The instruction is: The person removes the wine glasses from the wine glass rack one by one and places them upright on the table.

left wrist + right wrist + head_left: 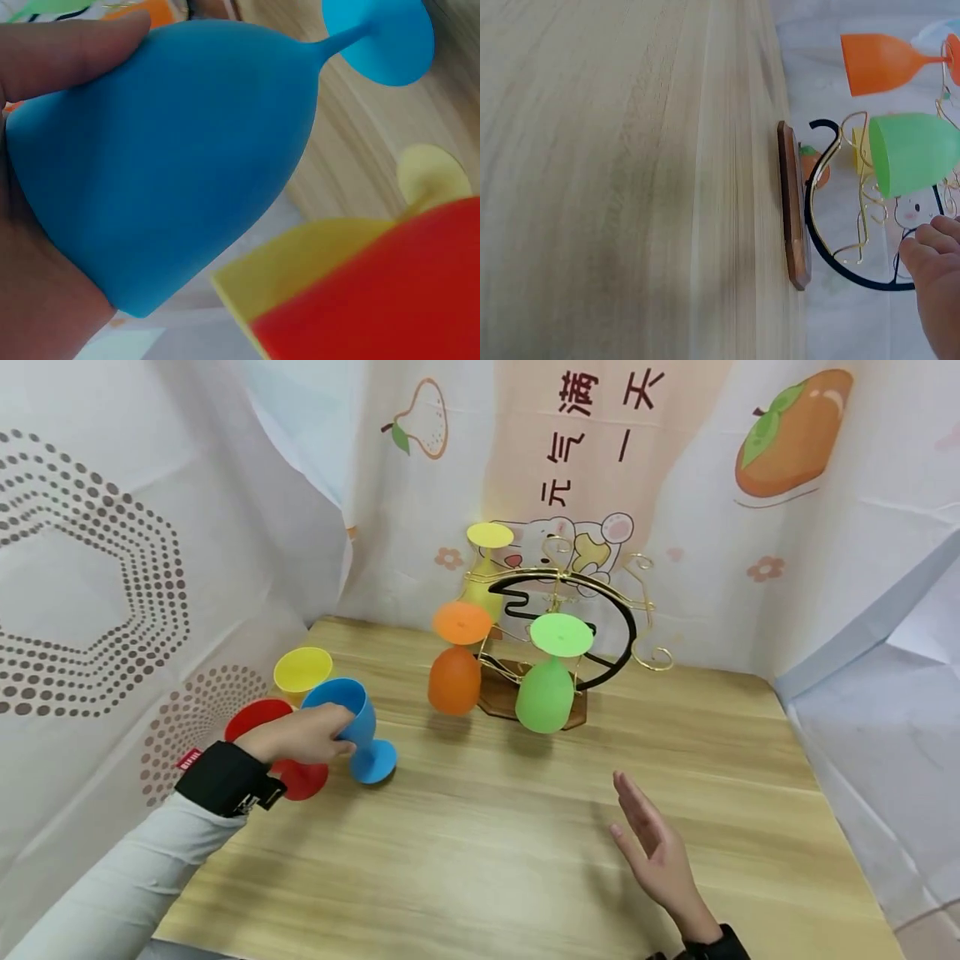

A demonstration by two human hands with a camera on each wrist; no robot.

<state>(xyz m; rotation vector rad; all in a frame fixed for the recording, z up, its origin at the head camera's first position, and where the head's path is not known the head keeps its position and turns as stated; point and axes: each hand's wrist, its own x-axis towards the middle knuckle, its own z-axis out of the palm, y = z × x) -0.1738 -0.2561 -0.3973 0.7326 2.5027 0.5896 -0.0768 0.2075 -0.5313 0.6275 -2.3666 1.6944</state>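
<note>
My left hand (311,735) grips the bowl of a blue plastic goblet (361,720), thumb on one side and fingers over the rim. In the left wrist view the blue goblet (172,150) fills the middle, its stem and foot pointing to the upper right. Close beside it stand a red goblet (303,779) and a yellow goblet (303,670); the forearm and hand partly cover the red one. Over the right part of the table my right hand (660,860) hovers with fingers straight, holding nothing.
A gold and black wire rack (633,618) on a wooden base (498,700) stands at the back. Orange (453,681), green (545,695) and yellow (483,593) goblets hang upside down from it. Printed cloth (675,527) hangs behind the wooden table (480,843).
</note>
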